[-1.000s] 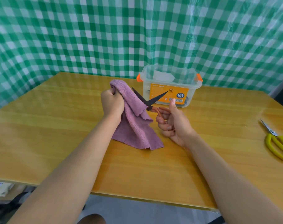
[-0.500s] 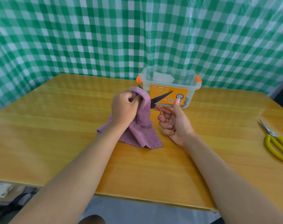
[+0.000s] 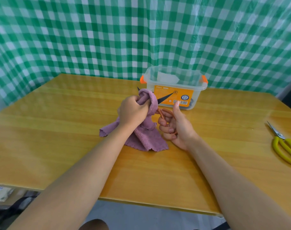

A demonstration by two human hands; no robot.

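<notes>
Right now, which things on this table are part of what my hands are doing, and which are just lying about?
In use:
- purple cloth, gripped by the left hand over a blade
- orange-handled scissors, held by the right hand

Lying about:
- yellow-handled scissors, far right
- clear plastic box, behind the hands

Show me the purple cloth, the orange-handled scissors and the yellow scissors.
purple cloth (image 3: 146, 138), head view, on its lower hanging part.
orange-handled scissors (image 3: 162, 100), head view, on the black blade.
yellow scissors (image 3: 280, 136), head view, at the pivot.
</notes>
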